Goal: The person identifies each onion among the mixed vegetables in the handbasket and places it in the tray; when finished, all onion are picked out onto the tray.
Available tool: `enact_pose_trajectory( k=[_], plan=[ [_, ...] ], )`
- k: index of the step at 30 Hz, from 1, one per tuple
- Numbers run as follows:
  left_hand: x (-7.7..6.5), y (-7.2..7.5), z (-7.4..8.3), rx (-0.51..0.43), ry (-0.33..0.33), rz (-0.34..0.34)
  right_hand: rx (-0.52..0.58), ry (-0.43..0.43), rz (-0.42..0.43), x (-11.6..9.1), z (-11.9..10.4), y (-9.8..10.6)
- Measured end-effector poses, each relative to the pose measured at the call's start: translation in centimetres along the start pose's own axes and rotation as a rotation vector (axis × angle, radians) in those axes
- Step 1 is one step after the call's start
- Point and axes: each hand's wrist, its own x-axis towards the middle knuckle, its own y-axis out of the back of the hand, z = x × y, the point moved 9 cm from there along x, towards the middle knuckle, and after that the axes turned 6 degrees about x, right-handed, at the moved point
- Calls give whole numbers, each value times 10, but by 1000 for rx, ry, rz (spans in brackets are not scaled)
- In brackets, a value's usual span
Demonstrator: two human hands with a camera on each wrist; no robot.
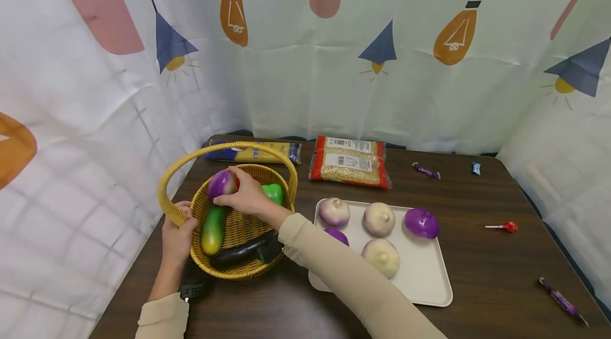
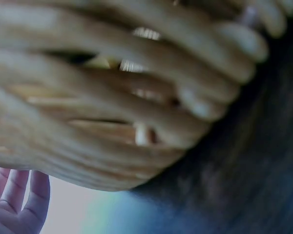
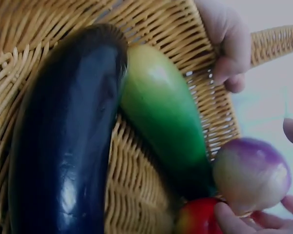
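Observation:
A yellow wicker basket (image 1: 238, 276) with a tall arched handle stands on the left of the table. My left hand (image 1: 176, 235) grips the handle's base at the basket's left edge. With its fingertips, my right hand (image 1: 250, 193) pinches a purple-and-white turnip (image 3: 251, 173) over the basket's far left side. Inside lie a green-yellow cucumber (image 1: 214, 230), a dark eggplant (image 3: 68, 131) and a green pepper (image 1: 273, 192). A red round item (image 3: 198, 217), its kind unclear, shows partly beneath the right fingers. The left wrist view is blurred, mostly wicker wall (image 2: 97, 102).
Right of the basket, a white tray (image 1: 422, 275) bears several more turnips (image 1: 379, 219), partly behind my right sleeve. Along the back lie a yellow-blue packet (image 1: 258, 154) and a red-edged grain bag (image 1: 350, 162). Wrapped candies (image 1: 563, 301) and a red lollipop (image 1: 511, 227) lie at right.

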Motion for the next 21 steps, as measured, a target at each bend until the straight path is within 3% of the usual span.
enact_pose_trajectory(
  k=[8,16,21],
  plan=[
    [-1,0,3,-14,13,-1,123,43,-163,4,5,-21],
    [0,0,3,-50,-6,-15,-21,51,-220,1,2,-33],
    [0,1,2,-46,-11,-23,11,27,-217,-1,2,-34]
  ],
)
